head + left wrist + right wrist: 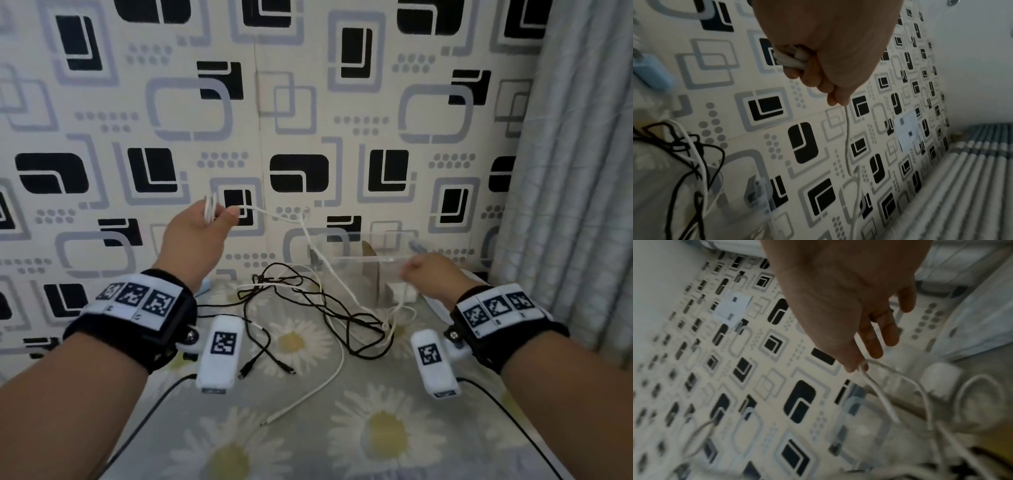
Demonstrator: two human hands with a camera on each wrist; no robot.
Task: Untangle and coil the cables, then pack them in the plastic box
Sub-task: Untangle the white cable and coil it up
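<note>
Here the left hand point(195, 236) is raised in front of the patterned wall, its fingers point(807, 78) curled around a small bundle of coiled white cable point(789, 59); the loops poke out above the fist in the head view. From that fist a single strand of the same thin white cable point(310, 240) runs down and to the right, towards the heap on the daisy-print bedsheet point(383, 431).

The right hand point(431, 274) is lower, near the clear plastic box point(363, 260) that stands at the foot of the wall. In the right wrist view its thumb and forefinger pinch a loop of white cable point(875, 379), while the other fingers point(890, 331) hang loosely spread. Whether this loop belongs to the strand held by the left hand cannot be told.

Between the two hands, on the sheet, lies a tangle of thin black cables point(308, 308) crossed with white ones; two black plug ends point(267, 368) lie towards the viewer, and a long loose white cable point(318, 387) trails forward. A white charger block point(399, 291) sits just beside the box, close to the right hand. A pale blue object point(651, 74) rests by the wall on the left.
</note>
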